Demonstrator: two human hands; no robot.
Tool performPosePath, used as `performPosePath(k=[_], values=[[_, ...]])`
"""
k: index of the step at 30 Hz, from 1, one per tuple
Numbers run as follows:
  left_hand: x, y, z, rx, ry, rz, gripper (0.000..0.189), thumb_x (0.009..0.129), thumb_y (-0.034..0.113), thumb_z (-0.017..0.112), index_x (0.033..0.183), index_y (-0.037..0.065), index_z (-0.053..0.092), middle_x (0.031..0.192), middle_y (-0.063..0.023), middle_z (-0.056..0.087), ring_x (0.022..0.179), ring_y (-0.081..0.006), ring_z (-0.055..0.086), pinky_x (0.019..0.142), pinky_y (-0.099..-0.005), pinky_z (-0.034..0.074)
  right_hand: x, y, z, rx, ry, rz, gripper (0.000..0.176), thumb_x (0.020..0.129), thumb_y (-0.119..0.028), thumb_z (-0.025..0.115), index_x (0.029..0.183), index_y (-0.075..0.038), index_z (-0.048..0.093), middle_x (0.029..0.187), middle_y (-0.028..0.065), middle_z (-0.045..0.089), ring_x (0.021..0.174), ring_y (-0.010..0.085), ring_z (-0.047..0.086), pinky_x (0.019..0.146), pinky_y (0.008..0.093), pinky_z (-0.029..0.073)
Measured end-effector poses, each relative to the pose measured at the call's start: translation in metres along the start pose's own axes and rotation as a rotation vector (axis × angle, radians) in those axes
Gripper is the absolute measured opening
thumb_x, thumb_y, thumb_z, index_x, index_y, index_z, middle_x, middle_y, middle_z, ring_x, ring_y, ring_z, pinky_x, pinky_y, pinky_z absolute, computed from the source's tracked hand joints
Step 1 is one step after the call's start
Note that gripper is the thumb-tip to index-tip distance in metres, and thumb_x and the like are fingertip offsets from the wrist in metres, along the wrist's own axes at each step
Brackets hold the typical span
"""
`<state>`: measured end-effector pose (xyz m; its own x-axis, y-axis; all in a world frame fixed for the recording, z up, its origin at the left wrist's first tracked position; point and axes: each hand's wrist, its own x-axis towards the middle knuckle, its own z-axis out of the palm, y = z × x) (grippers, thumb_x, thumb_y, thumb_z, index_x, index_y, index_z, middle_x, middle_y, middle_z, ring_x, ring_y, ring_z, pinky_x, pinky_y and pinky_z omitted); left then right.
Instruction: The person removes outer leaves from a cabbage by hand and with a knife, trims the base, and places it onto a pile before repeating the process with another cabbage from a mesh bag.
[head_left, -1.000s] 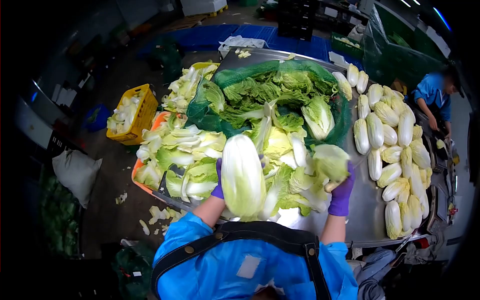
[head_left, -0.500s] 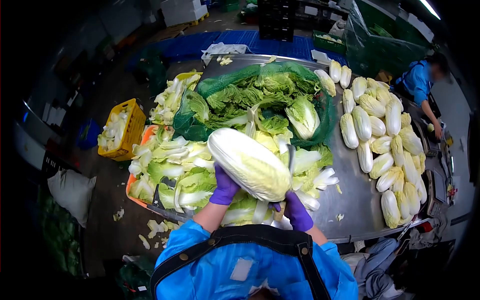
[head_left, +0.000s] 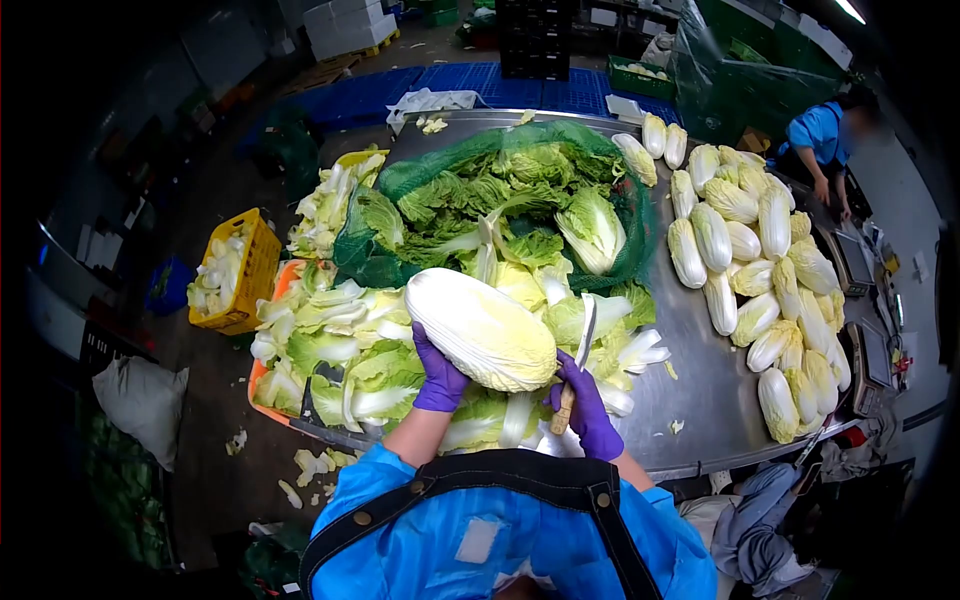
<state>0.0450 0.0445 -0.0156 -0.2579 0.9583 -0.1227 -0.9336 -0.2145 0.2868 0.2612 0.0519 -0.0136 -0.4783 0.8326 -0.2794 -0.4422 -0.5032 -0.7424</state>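
Note:
A pale napa cabbage (head_left: 480, 330) lies in my left hand (head_left: 437, 372), which is closed round its lower left side in a purple glove. My right hand (head_left: 588, 408), gloved too, grips the wooden handle of a knife (head_left: 587, 325); the blade points up, just right of the cabbage, and the fingers are right at the cabbage's tip. Beneath both hands spreads a heap of cut-off cabbage leaves (head_left: 375, 375). Beyond it a green mesh bag (head_left: 400, 172) lies open, with leafy cabbages inside, one whole cabbage (head_left: 592, 232) showing its white base.
Trimmed cabbages (head_left: 745, 240) are piled on the right of the metal table (head_left: 655, 415). An orange crate (head_left: 262, 385) of leaves sits at the left edge, a yellow crate (head_left: 255, 275) farther left. At the far right a co-worker (head_left: 822, 135) stands by scales (head_left: 868, 355).
The cabbage has tipped to a flatter angle and shifted slightly left and down. The knife has come out from behind it into plain view. The co-worker's arms have moved.

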Motion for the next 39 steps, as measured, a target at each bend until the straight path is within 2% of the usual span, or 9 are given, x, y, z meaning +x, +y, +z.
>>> performPosePath(k=[9,13,16,19,23,29,33,36,39], values=[[0.011,-0.024,0.022,0.282,-0.133,-0.388,0.079,0.079,0.055,0.049,0.137,0.011,0.019,0.139,-0.0140,0.027,0.126,-0.0330,0.028,0.105,-0.0482,0.020,0.011,0.021,-0.041,0.274,0.071,0.097,0.038,0.079,-0.022,0.062,0.110,-0.004,0.049,0.085,0.0022,0.061,0.056,0.0091,0.052,0.046,0.0200,0.042],[0.029,-0.048,0.037,0.751,-0.480,-0.503,0.080,0.080,0.060,0.044,0.138,0.011,0.019,0.140,-0.0150,0.026,0.128,-0.0287,0.028,0.103,-0.0447,0.023,0.009,-0.009,-0.073,0.741,0.235,-0.081,0.048,0.080,-0.025,0.058,0.119,-0.002,0.045,0.112,0.0129,0.056,0.100,0.0244,0.055,0.090,0.0351,0.044],[0.033,-0.056,0.047,0.789,-0.612,-0.635,0.078,0.080,0.057,0.046,0.137,0.010,0.023,0.137,-0.0185,0.029,0.127,-0.0304,0.030,0.102,-0.0428,0.025,0.028,-0.057,-0.115,0.595,0.438,-0.390,0.049,0.079,-0.027,0.058,0.120,-0.003,0.045,0.114,0.0102,0.055,0.106,0.0233,0.051,0.096,0.0344,0.036],[0.030,-0.058,0.035,0.708,-0.520,-0.714,0.073,0.081,0.050,0.048,0.135,0.006,0.027,0.135,-0.0207,0.032,0.124,-0.0325,0.034,0.102,-0.0429,0.028,0.047,-0.135,-0.158,0.546,0.504,-0.666,0.052,0.076,-0.023,0.063,0.121,-0.004,0.044,0.114,0.0079,0.055,0.104,0.0215,0.051,0.093,0.0321,0.038],[0.028,-0.052,0.021,0.684,-0.351,-0.707,0.064,0.083,0.041,0.048,0.133,0.005,0.030,0.134,-0.0224,0.032,0.122,-0.0339,0.036,0.102,-0.0437,0.029,0.088,-0.239,-0.225,0.455,0.777,-1.105,0.039,0.069,-0.013,0.070,0.104,-0.005,0.053,0.082,0.0016,0.056,0.061,0.0117,0.050,0.049,0.0251,0.039],[0.038,-0.068,0.018,0.592,-0.258,-0.701,0.054,0.087,0.031,0.045,0.132,0.004,0.031,0.133,-0.0202,0.035,0.122,-0.0305,0.037,0.102,-0.0419,0.028,0.113,-0.353,-0.262,0.374,0.843,-1.259,0.046,0.067,-0.022,0.072,0.104,-0.004,0.050,0.078,0.0032,0.052,0.045,0.0132,0.042,0.047,0.0281,0.044],[0.032,-0.122,0.036,1.347,-0.831,-0.508,0.070,0.074,0.023,0.066,0.132,0.002,0.032,0.134,-0.0145,0.036,0.125,-0.0246,0.034,0.102,-0.0334,0.027,0.139,-0.315,-0.269,-0.043,0.599,-0.873,0.040,0.079,-0.023,0.057,0.113,-0.003,0.049,0.076,0.0019,0.057,0.042,0.0118,0.042,0.047,0.0254,0.044],[0.012,-0.165,0.031,1.981,-1.374,-0.093,0.088,0.066,0.043,0.070,0.136,0.012,0.028,0.141,-0.0163,0.019,0.132,-0.0343,0.015,0.102,-0.0561,0.014,0.110,-0.257,-0.186,-0.327,0.364,-0.611,0.039,0.083,-0.023,0.051,0.117,-0.002,0.050,0.083,0.0037,0.063,0.044,0.0069,0.044,0.047,0.0204,0.042],[0.006,-0.168,-0.013,2.396,-1.271,0.021,0.092,0.059,0.035,0.071,0.137,0.018,0.025,0.142,-0.0146,0.018,0.131,-0.0387,0.011,0.094,-0.0691,0.003,0.096,-0.196,-0.160,-0.573,0.274,-0.303,0.043,0.081,-0.022,0.058,0.117,-0.002,0.051,0.082,0.0025,0.064,0.044,0.0046,0.042,0.045,0.0174,0.039]])
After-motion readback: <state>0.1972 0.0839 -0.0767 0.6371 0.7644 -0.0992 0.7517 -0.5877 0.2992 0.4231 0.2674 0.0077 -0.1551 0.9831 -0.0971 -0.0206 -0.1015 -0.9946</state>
